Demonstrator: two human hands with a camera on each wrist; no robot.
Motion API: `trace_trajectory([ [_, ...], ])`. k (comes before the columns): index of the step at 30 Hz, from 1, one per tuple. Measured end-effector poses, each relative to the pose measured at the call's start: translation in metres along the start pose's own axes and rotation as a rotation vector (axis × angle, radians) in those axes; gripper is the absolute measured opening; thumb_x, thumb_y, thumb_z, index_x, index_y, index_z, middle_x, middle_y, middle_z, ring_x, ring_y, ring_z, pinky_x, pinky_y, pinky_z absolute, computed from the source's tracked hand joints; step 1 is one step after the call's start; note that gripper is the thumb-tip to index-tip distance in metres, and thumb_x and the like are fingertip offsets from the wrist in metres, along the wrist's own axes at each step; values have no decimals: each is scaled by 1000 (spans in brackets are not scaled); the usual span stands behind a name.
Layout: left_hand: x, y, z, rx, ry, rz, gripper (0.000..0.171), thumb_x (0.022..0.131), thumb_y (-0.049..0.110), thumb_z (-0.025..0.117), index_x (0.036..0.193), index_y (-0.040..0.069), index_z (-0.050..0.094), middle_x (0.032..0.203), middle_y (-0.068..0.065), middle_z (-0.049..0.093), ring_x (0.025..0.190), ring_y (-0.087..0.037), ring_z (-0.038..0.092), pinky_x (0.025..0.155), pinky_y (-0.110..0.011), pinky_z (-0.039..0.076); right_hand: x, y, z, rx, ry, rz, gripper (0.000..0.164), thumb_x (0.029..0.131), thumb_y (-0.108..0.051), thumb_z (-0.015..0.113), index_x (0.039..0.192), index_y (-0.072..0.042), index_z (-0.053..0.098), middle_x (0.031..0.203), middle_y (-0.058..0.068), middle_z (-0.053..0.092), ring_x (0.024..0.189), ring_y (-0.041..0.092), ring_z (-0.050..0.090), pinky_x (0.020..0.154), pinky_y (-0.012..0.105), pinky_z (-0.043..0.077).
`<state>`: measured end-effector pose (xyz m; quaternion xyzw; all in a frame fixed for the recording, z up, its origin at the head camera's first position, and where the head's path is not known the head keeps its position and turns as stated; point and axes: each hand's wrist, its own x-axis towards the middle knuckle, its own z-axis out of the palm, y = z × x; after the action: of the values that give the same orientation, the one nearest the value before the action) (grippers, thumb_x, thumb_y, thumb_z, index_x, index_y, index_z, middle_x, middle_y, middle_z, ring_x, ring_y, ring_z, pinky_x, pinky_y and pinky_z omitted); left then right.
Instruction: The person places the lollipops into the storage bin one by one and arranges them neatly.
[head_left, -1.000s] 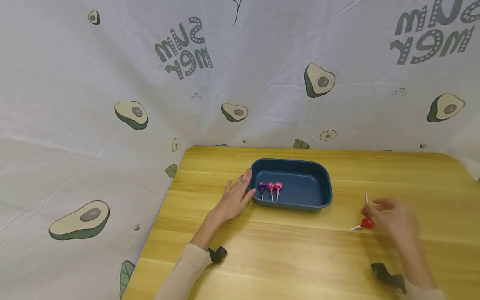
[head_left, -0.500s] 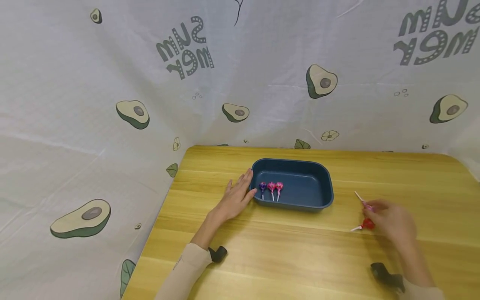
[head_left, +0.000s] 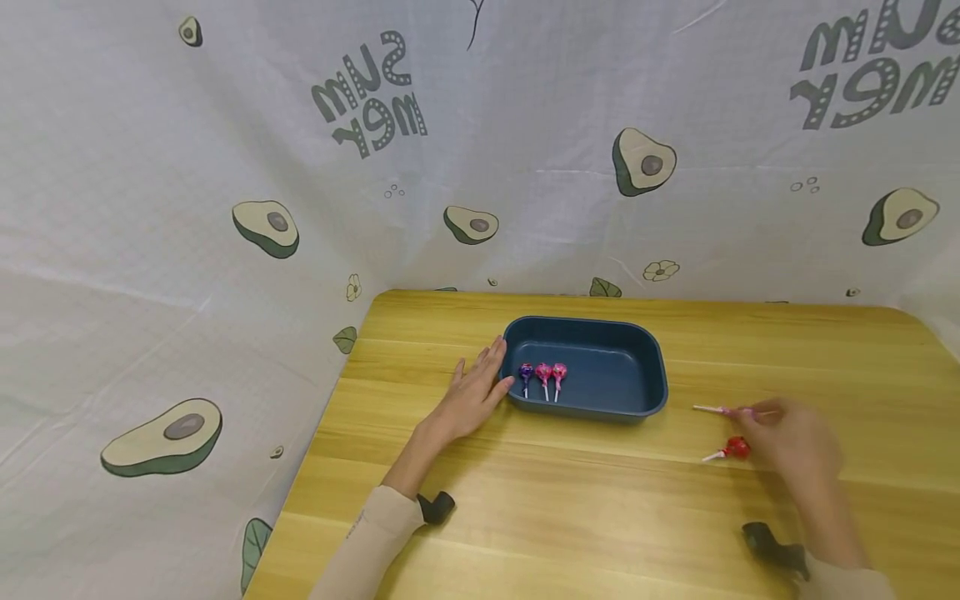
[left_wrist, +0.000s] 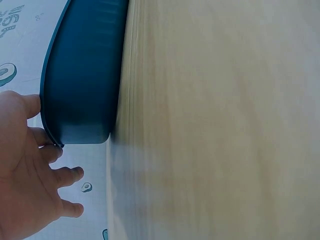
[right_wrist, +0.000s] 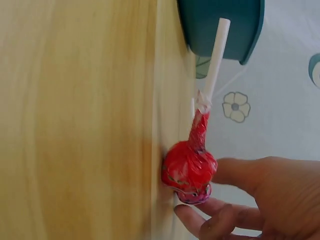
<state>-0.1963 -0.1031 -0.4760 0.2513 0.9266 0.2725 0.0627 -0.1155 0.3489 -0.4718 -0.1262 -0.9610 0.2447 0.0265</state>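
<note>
My left hand [head_left: 471, 398] rests at the left end of a dark blue tray [head_left: 600, 377], fingers extended along its wall and thumb at the front rim. Inside the tray, a purple lollipop [head_left: 526, 372] and two pink lollipops [head_left: 551, 372] lie side by side, sticks toward me. To the tray's right, my right hand [head_left: 797, 440] pinches the head of a pink-purple lollipop [head_left: 726, 410], its white stick pointing left. A red lollipop [head_left: 738, 448] lies just in front of it. In the right wrist view, the red lollipop [right_wrist: 188, 162] largely hides the pinched one.
A wooden table [head_left: 525, 508] carries everything. Behind it and on the left hangs a pale sheet [head_left: 540, 150] printed with avocados and lettering. A black wrist mount [head_left: 435, 508] sits on the left wrist and another [head_left: 772, 550] on the right.
The pink-purple lollipop in my right hand has turned: its stick pointed away from me and now points left. The left hand and tray stay put.
</note>
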Motion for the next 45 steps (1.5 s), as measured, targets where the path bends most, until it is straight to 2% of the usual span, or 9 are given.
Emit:
trace_trajectory([
  [8,1,1,0,2,-9,2,69,113,48,28,168,15,2,176,-1,2,163,-32,14,127,-68,3,1,-2,8,38,30,-133,41,101,-27,66,121,8,68,119,38,67,101,59,62,60,32,41],
  [25,0,0,-1,-5,-3,-2,69,113,48,29,168,15,2,176,-1,2,163,-32,14,127,-68,4,7,-1,15,139,78,-126,38,98,-28,74,116,5,73,117,32,71,108,57,62,70,32,39],
  [28,-1,0,-2,-4,-7,-5,69,113,49,28,168,15,1,176,0,1,163,-32,14,127,-68,3,9,-1,16,129,79,-120,38,97,-30,75,113,5,74,115,31,72,100,49,67,68,29,39],
  [33,-1,-1,-3,-5,-6,-5,70,113,49,28,168,15,2,176,-1,2,163,-32,13,127,-67,2,12,-5,13,155,50,-53,46,98,-38,72,118,4,74,111,31,74,79,14,62,59,22,39],
  [34,-1,-1,-3,-5,-6,-4,70,113,49,28,168,15,2,176,-1,2,163,-32,13,127,-67,2,14,-6,11,165,45,-38,49,99,-40,70,120,4,72,104,29,76,75,9,59,58,22,39],
  [36,-1,-1,-2,-5,-7,-4,69,113,49,28,168,15,2,176,0,2,163,-31,13,127,-67,2,16,-9,8,198,46,-19,54,99,-43,68,126,4,69,88,6,79,66,4,56,54,25,38],
  [39,-1,-2,-2,-3,-12,-6,69,113,49,28,168,16,1,176,2,1,163,-31,13,128,-67,2,19,-19,3,237,70,-39,56,99,-46,68,129,2,68,74,-32,61,51,3,48,47,29,35],
  [41,-1,-2,-2,-2,-12,-6,69,113,49,28,168,16,1,176,2,1,163,-31,13,128,-67,2,19,-29,-1,276,80,-57,56,99,-47,68,130,0,66,68,-37,49,45,5,42,42,31,32],
  [45,-1,-2,-1,-6,-12,-2,70,113,49,28,168,16,1,176,1,1,163,-31,13,128,-67,2,18,-56,-6,365,88,-85,52,99,-46,69,129,-4,64,56,-21,47,39,5,31,39,31,26],
])
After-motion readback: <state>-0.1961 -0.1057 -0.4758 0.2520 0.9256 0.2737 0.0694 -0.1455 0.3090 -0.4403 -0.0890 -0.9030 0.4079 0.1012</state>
